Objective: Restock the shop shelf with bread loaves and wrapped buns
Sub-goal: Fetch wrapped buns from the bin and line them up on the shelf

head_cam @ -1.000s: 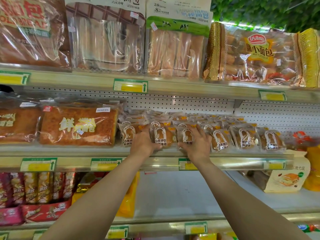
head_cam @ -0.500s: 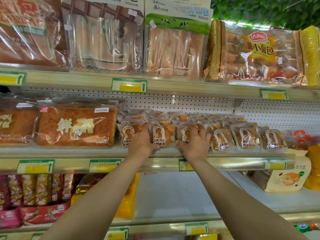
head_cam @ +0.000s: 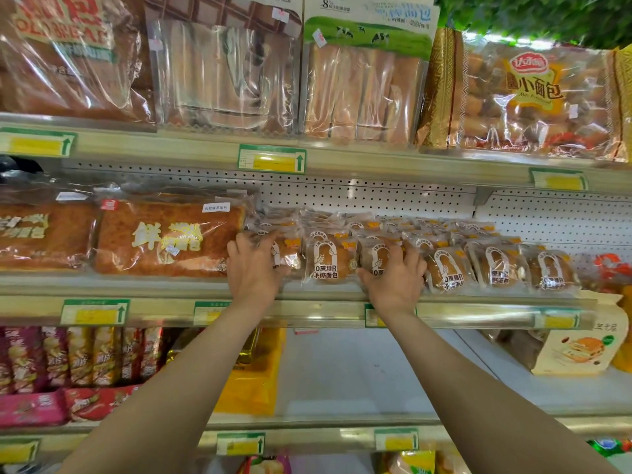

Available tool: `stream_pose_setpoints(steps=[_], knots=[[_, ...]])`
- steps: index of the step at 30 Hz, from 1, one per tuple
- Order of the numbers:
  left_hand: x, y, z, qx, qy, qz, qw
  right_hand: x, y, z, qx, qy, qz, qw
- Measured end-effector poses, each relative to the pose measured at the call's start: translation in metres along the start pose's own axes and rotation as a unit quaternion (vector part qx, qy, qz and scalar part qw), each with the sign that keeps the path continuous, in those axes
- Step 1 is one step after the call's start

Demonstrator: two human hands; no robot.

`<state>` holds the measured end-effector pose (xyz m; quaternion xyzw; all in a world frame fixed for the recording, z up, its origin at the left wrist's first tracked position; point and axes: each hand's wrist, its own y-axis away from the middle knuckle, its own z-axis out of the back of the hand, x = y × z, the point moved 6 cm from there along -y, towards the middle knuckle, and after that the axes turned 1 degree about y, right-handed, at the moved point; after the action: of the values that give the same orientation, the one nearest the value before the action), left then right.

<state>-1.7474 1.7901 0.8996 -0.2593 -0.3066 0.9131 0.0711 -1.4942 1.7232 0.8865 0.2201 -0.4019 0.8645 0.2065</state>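
Note:
Several rows of wrapped buns (head_cam: pixel 448 268) in clear packets fill the middle shelf (head_cam: pixel 164 289) right of centre. My left hand (head_cam: pixel 253 271) grips the leftmost front bun (head_cam: pixel 287 254), fingers over its top and thumb at its side. My right hand (head_cam: pixel 393 282) grips another front bun (head_cam: pixel 374 258), fingers curled over it. One front bun (head_cam: pixel 330 261) stands free between my hands. A big bagged bread loaf (head_cam: pixel 164 237) lies just left of my left hand.
The top shelf holds large bread bags (head_cam: pixel 362 87) and a bag of small buns (head_cam: pixel 533 97). A second loaf (head_cam: pixel 37 234) lies far left. On the lower shelf are snack packs (head_cam: pixel 78 357), a yellow bag (head_cam: pixel 253 381), a pouch (head_cam: pixel 578 350) and a bare white stretch (head_cam: pixel 359 371).
My left hand has let go of the middle front bun and shifted left onto the leftmost one. My right hand has stayed on its bun.

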Motion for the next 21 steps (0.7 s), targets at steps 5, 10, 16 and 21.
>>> stream_pose_setpoints(steps=[5,10,16,21], knots=[[0.004,-0.002,-0.001,0.038,0.035,-0.001,0.999,-0.003,0.003,0.001,0.002,-0.023,-0.006,1.000],[0.004,-0.006,-0.002,0.051,0.037,-0.003,0.998,-0.007,0.004,0.001,0.010,-0.028,-0.007,1.000],[0.002,0.001,0.003,0.016,-0.026,-0.015,0.999,-0.009,0.010,0.016,-0.023,-0.058,-0.011,0.998],[-0.039,0.012,0.013,-0.029,0.032,-0.018,0.999,-0.027,0.006,0.045,-0.082,-0.117,-0.006,0.990]])
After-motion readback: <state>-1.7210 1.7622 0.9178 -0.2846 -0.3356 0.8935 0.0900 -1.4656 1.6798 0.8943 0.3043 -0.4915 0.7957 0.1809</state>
